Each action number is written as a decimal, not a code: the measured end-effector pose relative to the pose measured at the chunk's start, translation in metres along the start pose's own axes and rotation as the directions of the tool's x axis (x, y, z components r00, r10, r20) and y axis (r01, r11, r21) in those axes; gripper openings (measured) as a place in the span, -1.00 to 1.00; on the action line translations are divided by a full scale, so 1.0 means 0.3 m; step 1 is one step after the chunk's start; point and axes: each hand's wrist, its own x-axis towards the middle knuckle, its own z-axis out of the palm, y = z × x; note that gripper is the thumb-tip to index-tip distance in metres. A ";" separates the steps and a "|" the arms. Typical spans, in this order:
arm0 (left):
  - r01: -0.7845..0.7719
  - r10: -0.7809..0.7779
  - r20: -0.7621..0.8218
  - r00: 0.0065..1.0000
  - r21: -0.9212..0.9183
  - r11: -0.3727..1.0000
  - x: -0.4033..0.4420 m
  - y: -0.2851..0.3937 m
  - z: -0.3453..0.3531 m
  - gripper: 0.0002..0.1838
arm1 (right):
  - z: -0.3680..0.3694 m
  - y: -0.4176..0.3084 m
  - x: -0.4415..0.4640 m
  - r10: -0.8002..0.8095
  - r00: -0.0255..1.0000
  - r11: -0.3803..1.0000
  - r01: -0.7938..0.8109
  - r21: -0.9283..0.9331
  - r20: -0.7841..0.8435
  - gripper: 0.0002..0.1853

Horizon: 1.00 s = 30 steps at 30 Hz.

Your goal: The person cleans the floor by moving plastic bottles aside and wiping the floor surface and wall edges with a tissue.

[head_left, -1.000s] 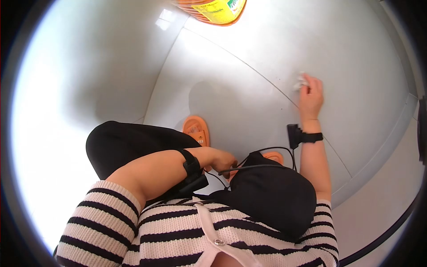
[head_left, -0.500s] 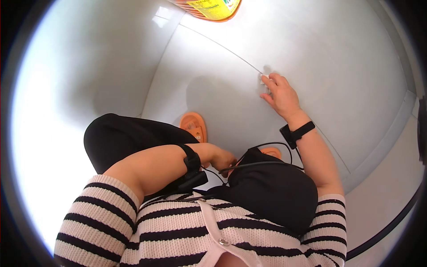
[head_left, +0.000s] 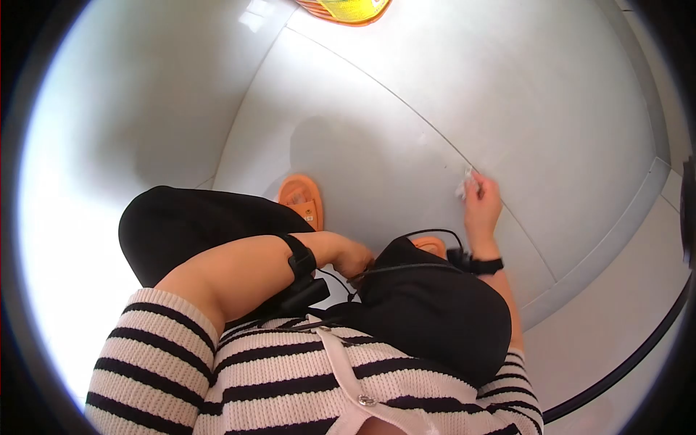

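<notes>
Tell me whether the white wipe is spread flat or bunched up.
Bunched up: the white wipe shows as a small, uneven wad in the right hand.

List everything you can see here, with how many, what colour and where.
Crumpled wipe: one, white, in the right fingers
Floor tiles: several, pale grey, underfoot
Container: one, orange with yellow label, top edge, cut off
Slippers: two, orange, on the feet
Thin cable: at least one, black, by the knees
Thick cable: one, black, lower right
Wrist straps: two, black, one per arm
Striped top: one, cream and black, bottom
Trousers: one pair, black, lower middle
Hands: two, left between knees, right at floor
</notes>
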 end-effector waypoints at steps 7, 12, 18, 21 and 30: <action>-0.042 0.041 -0.026 0.999 -0.056 0.998 0.038 -0.039 0.023 -0.56 | 0.167 -0.061 -0.022 -0.228 0.968 0.967 0.212 -0.140 -0.109 -0.78; 0.061 -0.062 0.005 0.998 0.080 0.995 0.061 -0.102 0.021 -0.50 | 0.304 -0.199 0.117 -0.381 0.923 0.918 0.372 -0.140 -0.043 -0.79; 0.323 -0.319 -0.066 0.945 0.065 0.944 -0.079 -0.025 -0.053 -0.46 | 0.392 -0.269 0.155 -0.500 0.864 0.840 0.501 -0.207 0.062 -0.80; 0.229 -0.182 -0.445 0.877 0.052 0.972 -0.030 -0.116 -0.120 -0.59 | 0.383 -0.270 0.175 -0.577 0.809 0.787 0.587 -0.190 0.109 -0.81; 0.228 -0.124 -0.972 0.200 -0.077 0.971 -0.194 -0.161 -0.358 -0.77 | 0.342 -0.318 0.161 -0.603 0.731 0.687 0.680 -0.258 0.319 -0.81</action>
